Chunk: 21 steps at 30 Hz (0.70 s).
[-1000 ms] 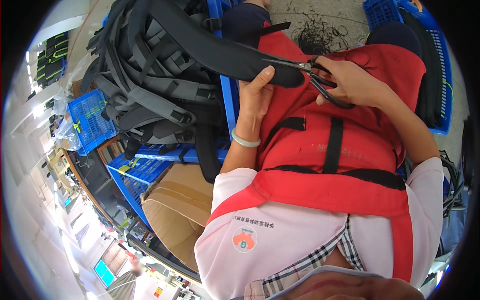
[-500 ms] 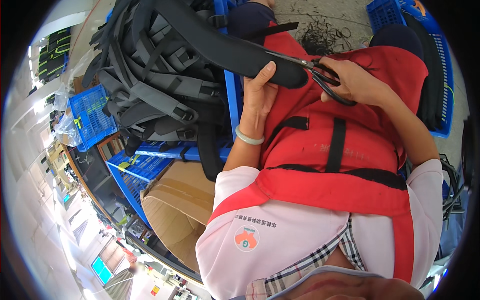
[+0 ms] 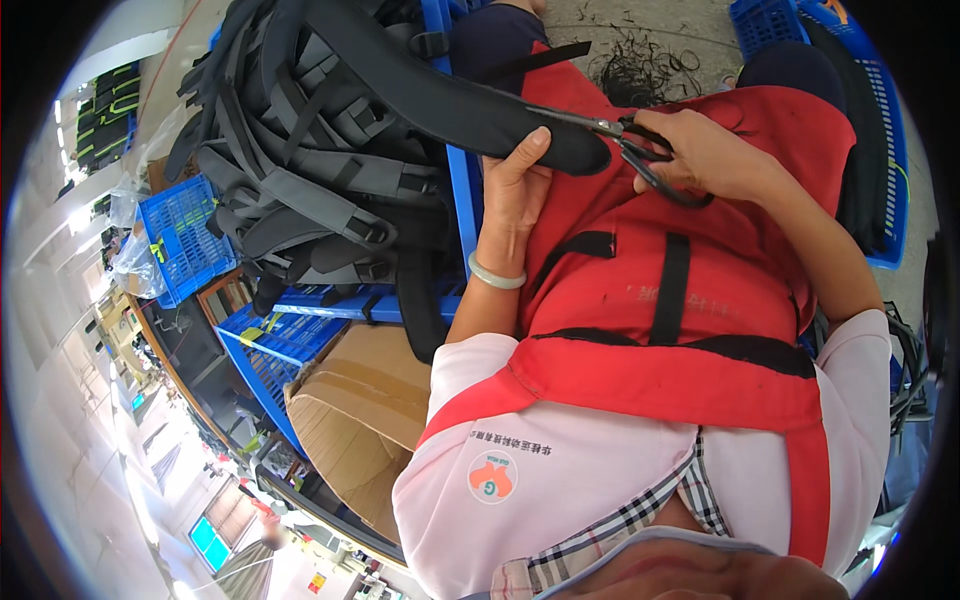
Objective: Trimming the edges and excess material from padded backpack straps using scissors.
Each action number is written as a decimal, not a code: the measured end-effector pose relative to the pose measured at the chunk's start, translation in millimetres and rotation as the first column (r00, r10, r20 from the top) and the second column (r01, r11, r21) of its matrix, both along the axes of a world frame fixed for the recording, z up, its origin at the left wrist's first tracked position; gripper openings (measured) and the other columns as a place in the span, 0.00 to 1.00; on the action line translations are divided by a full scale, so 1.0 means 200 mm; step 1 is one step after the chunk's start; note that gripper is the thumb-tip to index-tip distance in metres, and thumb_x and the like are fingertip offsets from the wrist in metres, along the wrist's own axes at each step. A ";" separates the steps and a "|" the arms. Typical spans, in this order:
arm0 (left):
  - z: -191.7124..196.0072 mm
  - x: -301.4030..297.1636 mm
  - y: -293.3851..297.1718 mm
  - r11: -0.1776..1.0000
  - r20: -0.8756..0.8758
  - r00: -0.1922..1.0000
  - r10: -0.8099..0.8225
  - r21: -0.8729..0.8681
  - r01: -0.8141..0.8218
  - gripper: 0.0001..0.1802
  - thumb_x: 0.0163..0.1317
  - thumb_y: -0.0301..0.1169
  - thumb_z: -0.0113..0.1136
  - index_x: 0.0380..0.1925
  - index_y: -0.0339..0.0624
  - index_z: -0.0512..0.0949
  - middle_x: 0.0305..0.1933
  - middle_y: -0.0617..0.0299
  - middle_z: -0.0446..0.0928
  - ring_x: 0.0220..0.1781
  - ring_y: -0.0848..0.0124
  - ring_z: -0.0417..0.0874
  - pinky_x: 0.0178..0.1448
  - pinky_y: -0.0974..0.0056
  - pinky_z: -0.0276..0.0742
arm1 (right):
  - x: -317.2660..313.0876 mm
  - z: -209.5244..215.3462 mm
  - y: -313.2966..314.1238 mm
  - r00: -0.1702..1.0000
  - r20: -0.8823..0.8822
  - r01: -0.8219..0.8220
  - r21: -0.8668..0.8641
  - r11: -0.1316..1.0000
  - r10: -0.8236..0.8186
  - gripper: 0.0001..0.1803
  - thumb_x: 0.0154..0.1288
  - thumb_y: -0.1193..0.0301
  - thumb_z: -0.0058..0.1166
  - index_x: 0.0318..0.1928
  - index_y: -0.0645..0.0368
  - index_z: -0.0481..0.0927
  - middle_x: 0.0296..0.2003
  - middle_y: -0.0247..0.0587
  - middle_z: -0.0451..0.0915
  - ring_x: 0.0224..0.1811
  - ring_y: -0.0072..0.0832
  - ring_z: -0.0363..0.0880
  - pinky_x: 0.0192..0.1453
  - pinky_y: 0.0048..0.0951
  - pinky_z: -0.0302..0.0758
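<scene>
My left hand (image 3: 518, 185) is closed on the rounded end of a black padded shoulder strap (image 3: 480, 115), thumb on top and fingers beneath. The strap runs up and left to the pile of straps. In my right hand (image 3: 700, 155) is a pair of scissors (image 3: 655, 175) with black handles, my fingers in the loops. Its blades point left and lie along the far edge of the strap's end, just beyond my left thumb. Whether they touch the strap or any thread I cannot tell. A red apron (image 3: 620, 310) covers my lap below both hands.
Grey and black straps (image 3: 320, 190) are heaped over a blue crate (image 3: 465, 200) at my left. An open cardboard box (image 3: 360, 400) stands nearer, beside another blue crate (image 3: 190, 235). Black trimmings (image 3: 645, 70) litter the floor ahead. Another blue crate (image 3: 885, 180) with black pieces is at my right.
The scissors and the strap's end have shifted slightly left and away from me. My right hand has turned a little; both hands keep their holds.
</scene>
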<state>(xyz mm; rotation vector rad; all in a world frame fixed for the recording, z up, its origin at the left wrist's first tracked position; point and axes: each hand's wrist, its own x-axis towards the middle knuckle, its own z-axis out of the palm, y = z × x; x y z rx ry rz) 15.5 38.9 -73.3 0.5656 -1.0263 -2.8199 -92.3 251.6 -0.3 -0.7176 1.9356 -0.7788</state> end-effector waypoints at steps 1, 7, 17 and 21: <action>0.02 -0.01 0.01 1.000 0.014 1.000 0.015 0.025 -0.015 0.16 0.57 0.17 0.61 0.46 0.40 0.74 0.44 0.58 0.79 0.48 0.64 0.81 0.57 0.58 0.78 | -0.01 0.00 0.00 0.997 0.073 0.037 -0.023 0.999 -0.035 0.29 0.53 0.51 0.66 0.40 0.64 0.72 0.21 0.45 0.73 0.25 0.39 0.71 0.31 0.38 0.66; 0.00 -0.01 -0.01 0.999 -0.001 1.000 -0.012 0.046 0.012 0.17 0.57 0.18 0.61 0.47 0.40 0.73 0.46 0.58 0.78 0.50 0.62 0.81 0.59 0.55 0.77 | 0.00 -0.08 0.05 0.999 0.035 -0.011 -0.093 0.996 0.014 0.35 0.51 0.50 0.68 0.49 0.63 0.69 0.30 0.51 0.76 0.33 0.44 0.75 0.38 0.40 0.69; -0.04 0.00 -0.02 0.999 -0.030 0.999 -0.017 0.027 0.018 0.18 0.56 0.17 0.61 0.48 0.40 0.73 0.46 0.58 0.78 0.50 0.63 0.80 0.60 0.55 0.76 | -0.02 -0.06 -0.01 0.982 -0.101 -0.161 -0.021 0.987 0.159 0.40 0.48 0.48 0.68 0.51 0.63 0.66 0.32 0.51 0.76 0.35 0.45 0.75 0.38 0.41 0.69; -0.02 0.01 -0.01 1.000 -0.023 1.000 -0.001 0.022 0.002 0.19 0.56 0.17 0.61 0.48 0.40 0.73 0.46 0.58 0.78 0.50 0.63 0.80 0.60 0.55 0.76 | -0.01 -0.05 -0.02 0.995 0.008 -0.103 -0.048 0.994 0.103 0.33 0.53 0.49 0.66 0.44 0.64 0.69 0.27 0.49 0.74 0.29 0.41 0.73 0.34 0.39 0.67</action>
